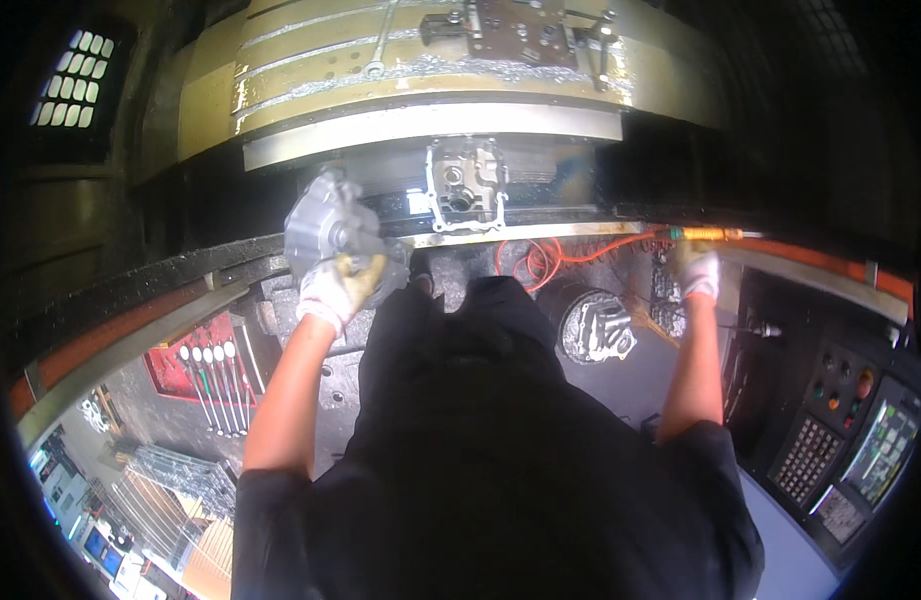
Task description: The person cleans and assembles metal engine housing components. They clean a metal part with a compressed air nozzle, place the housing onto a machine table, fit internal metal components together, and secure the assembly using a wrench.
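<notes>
My left hand (338,290), in a white glove, grips a grey cast-metal housing (325,225) at its lower edge; the housing is smeared by motion. Out to the right, my gloved right hand (696,268) is closed at an orange air blow gun (702,234), whose thin nozzle points right. Its fingers are partly hidden below the gun. Between my hands, a second open metal casting (467,190) sits at the machine's front ledge, its hollow inside facing up.
A slotted machine table (310,50) with metal shavings carries a dark fixture (525,35). An orange hose (545,262) loops below the ledge. A round container (595,328) holds metal parts. A control panel (830,430) stands right; a red tray (175,365) of gauges lies left.
</notes>
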`<state>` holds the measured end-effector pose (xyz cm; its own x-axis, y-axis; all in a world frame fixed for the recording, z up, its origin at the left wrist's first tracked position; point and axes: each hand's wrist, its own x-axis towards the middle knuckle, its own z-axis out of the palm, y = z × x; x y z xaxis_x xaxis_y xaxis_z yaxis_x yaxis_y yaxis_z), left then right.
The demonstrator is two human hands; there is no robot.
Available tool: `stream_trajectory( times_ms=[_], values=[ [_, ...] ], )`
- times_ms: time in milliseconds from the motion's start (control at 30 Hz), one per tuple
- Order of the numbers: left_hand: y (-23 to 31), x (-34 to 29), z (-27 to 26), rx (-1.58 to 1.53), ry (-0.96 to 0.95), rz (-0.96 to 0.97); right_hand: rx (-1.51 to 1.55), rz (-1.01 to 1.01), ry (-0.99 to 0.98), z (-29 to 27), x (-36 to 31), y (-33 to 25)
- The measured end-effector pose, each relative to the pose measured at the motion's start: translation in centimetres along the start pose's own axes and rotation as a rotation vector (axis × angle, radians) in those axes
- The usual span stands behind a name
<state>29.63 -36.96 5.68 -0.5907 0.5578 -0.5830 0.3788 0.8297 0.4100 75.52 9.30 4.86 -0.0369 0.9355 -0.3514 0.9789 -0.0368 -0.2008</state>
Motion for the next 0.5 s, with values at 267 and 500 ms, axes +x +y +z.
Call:
stream_trajectory(
  times_ms=[267,500],
  values=[
    [6.5,4.7,-7.1,0.497,-0.240,0.213,0.625,0.027,-1.057,16.6,-19.0,-33.3],
    [7.2,7.6,-6.9,0.569,-0.357,0.134,0.630,-0.224,-0.907,23.6,-22.2,-42.0]
  ],
)
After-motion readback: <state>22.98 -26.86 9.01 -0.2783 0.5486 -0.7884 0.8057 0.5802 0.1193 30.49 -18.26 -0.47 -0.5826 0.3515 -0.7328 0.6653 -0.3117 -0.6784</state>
